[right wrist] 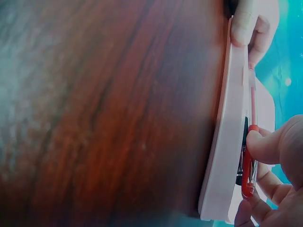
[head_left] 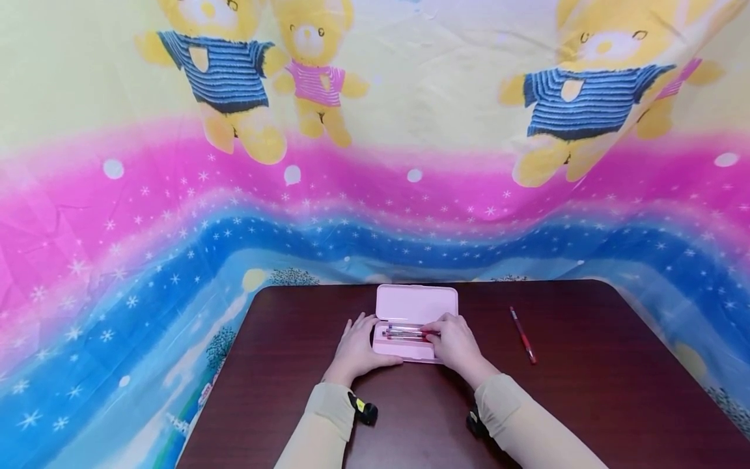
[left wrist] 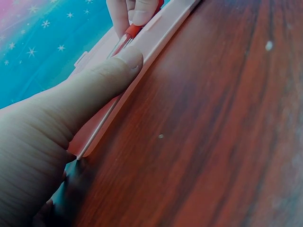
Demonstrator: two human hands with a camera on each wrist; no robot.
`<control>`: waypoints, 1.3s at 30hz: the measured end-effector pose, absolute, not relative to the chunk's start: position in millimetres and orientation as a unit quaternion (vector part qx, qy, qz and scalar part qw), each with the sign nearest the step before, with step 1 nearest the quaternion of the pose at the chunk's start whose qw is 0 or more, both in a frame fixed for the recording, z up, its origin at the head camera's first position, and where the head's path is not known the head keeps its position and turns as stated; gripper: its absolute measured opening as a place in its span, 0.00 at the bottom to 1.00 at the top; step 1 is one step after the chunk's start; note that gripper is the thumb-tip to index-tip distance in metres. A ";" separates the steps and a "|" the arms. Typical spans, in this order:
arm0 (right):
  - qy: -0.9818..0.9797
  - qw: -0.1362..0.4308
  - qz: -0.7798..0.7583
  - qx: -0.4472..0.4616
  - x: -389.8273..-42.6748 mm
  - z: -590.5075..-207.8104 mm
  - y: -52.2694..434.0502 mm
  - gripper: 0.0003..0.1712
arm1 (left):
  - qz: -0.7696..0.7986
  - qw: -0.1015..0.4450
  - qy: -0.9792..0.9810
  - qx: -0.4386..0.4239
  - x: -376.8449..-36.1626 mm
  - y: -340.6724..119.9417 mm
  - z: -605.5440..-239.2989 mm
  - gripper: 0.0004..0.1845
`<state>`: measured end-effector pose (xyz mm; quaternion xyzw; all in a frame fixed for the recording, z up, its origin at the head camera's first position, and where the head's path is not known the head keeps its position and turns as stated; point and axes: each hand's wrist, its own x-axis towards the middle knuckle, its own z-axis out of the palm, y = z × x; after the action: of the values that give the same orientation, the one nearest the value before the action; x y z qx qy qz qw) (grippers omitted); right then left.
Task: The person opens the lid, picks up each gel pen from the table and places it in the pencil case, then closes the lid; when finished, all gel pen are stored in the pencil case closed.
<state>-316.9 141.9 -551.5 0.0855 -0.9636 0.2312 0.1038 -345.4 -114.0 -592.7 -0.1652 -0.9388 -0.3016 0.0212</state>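
A pink pencil case [head_left: 404, 352] lies on the table with its lid [head_left: 416, 303] raised at the back. My left hand [head_left: 356, 348] holds the case at its left end, the thumb along the front edge and the other fingers at the far side. Inside lie several pens [head_left: 398, 332] with clear barrels. With thumb and fingers, my right hand [head_left: 457, 342] pinches a red pen [right wrist: 249, 182] over the right part of the case. In the left wrist view, the pen's red grip [left wrist: 133, 30] shows below the right fingertips.
Another red pen [head_left: 523, 335] lies on the dark brown wooden table [head_left: 586, 391], right of the case. A curtain [head_left: 375, 215] printed with bears and snowflakes hangs behind the table and down its sides.
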 end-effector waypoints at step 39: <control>-0.955 0.137 0.259 0.038 -308.8 -541.7 199.1 0.18 | -0.294 0.021 -0.942 -0.161 -345.7 -113.6 -594.5 0.63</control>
<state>-308.8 199.1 -541.7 0.0382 -0.9552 0.2594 0.1374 -345.7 -113.6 -594.5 -0.1612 -0.9419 -0.2939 0.0209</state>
